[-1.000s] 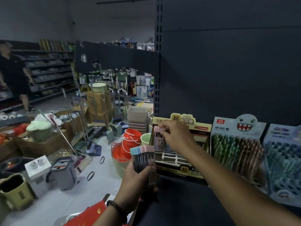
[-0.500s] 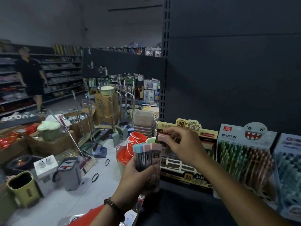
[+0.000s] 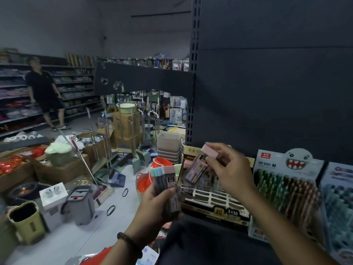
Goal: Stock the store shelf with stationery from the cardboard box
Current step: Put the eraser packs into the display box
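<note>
Lifted off the top left slots of the tray [image 3: 214, 199], where it was a moment ago, the right hand [image 3: 229, 169] now hovers above them. Its thumb and fingertips pinch one pink-capped case [image 3: 196, 168]. The case tilts, cap up and to the right, its lower end over the tray's far left corner.

The left hand [image 3: 152, 207] keeps its grip on the bundle [image 3: 168, 184] of cases, fingers curled round their lower half. The bundle stands upright with teal and pink caps on top, just left of the tray's left edge. A beaded bracelet [image 3: 129, 243] sits on that wrist.

The tray leans back at the left end of the dark shelf [image 3: 210, 247]. Its near slots show bare white dividers; the far rows hold cases, too blurred to count. Just right of it stands a pen display [image 3: 286, 180] with a toothy face on its card, and right of that a blue display [image 3: 338, 197] cut by the frame edge.

On the floor [image 3: 57, 243] to the left lie a red bucket [image 3: 162, 162], stacked baskets [image 3: 169, 148], a grey mop bucket [image 3: 80, 203] and cardboard boxes [image 3: 57, 169]. Far left, a person [image 3: 44, 92] in black stands by the far shelving.
</note>
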A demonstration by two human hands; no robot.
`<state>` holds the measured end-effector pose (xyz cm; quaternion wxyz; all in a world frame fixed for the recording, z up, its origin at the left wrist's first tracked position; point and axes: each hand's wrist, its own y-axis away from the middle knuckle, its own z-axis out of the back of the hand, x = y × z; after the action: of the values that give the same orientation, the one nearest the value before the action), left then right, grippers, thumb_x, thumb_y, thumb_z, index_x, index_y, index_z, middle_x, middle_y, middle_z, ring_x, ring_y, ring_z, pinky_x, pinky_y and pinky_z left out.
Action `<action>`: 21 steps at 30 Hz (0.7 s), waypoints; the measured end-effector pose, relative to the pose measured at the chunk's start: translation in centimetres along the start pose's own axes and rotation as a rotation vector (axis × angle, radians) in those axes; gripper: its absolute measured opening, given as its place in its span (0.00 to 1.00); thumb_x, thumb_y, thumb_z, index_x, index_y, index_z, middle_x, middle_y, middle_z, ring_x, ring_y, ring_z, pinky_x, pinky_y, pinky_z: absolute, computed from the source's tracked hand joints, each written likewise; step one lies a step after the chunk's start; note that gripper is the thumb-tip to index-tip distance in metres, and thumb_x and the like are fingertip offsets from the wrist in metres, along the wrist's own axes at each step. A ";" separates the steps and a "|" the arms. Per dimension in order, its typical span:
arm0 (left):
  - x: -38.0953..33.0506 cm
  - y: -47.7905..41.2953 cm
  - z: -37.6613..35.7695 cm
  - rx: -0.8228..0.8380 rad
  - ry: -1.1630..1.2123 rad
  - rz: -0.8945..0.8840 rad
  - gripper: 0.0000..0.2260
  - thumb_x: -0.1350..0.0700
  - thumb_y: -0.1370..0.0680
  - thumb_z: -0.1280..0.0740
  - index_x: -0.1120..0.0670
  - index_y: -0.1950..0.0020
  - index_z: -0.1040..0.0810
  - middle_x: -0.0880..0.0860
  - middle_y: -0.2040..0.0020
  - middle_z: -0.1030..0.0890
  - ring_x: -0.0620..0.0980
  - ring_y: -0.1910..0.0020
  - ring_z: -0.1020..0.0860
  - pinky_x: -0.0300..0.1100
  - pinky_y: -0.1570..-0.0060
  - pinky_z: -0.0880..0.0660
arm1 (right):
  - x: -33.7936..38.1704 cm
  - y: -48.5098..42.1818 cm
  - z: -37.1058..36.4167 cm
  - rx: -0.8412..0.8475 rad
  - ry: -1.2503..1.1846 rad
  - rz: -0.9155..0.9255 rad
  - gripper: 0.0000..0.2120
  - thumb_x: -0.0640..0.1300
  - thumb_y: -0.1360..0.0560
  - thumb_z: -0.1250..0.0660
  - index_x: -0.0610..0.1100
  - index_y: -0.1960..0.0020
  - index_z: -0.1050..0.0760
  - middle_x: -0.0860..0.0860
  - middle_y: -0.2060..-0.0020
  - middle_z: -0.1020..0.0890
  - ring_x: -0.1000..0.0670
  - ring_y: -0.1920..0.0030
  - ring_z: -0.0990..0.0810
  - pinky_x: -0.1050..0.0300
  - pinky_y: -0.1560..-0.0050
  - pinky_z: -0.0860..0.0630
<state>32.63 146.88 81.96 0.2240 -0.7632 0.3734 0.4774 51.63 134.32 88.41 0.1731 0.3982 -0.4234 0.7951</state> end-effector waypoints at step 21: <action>0.1 0.2 1.8 -0.060 -0.144 -0.015 0.13 0.58 0.18 0.31 0.54 0.33 0.24 0.64 0.45 0.14 0.60 0.51 0.14 0.50 0.61 0.20 | -2.7 -0.2 -4.0 0.084 0.349 0.138 0.17 0.43 0.19 0.27 0.53 0.32 0.18 0.57 0.38 0.15 0.59 0.39 0.20 0.56 0.33 0.23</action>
<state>31.50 147.93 81.05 0.2312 -0.7360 0.3360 0.5403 51.49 137.81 85.11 0.1722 0.2311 -0.3798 0.8790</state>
